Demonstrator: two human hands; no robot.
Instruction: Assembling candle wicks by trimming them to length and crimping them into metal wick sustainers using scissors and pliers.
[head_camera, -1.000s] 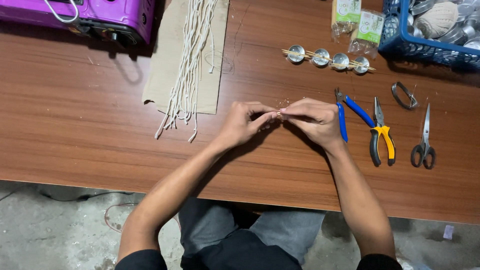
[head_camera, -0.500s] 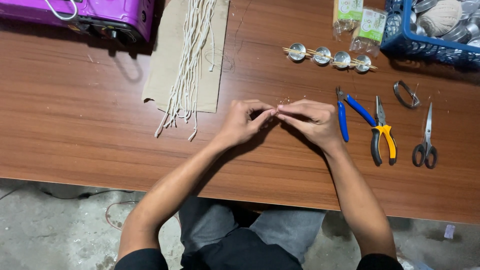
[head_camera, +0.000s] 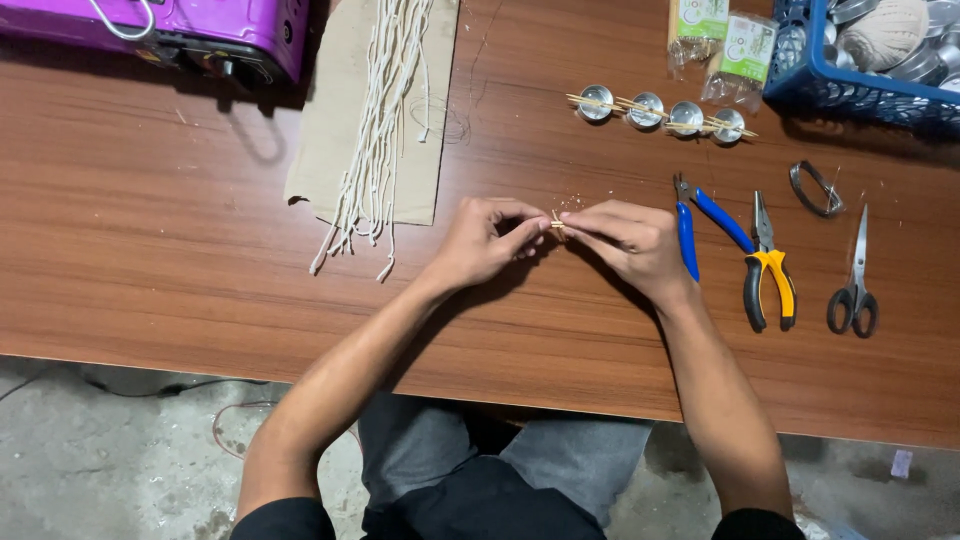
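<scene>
My left hand (head_camera: 487, 240) and my right hand (head_camera: 628, 243) meet fingertip to fingertip above the wooden table (head_camera: 150, 250). Between them both pinch a tiny tan piece (head_camera: 557, 223), thin like a stick or a knot of thread; its exact kind is too small to tell. Just right of my right hand lie blue-handled pliers (head_camera: 700, 222). Beyond my hands, a row of small round metal cups (head_camera: 660, 108) sits threaded on thin wooden sticks.
White cords (head_camera: 378, 130) lie on a cardboard sheet (head_camera: 325, 150) at the back left, beside a purple case (head_camera: 170, 30). Right of my hands are yellow-and-black pliers (head_camera: 768, 270), scissors (head_camera: 855, 280) and a metal clip (head_camera: 815, 188). A blue basket (head_camera: 800, 75) and small packets (head_camera: 725, 40) stand far right.
My hands have stayed in the same spot. The fingertips shifted slightly around the small tan piece.
</scene>
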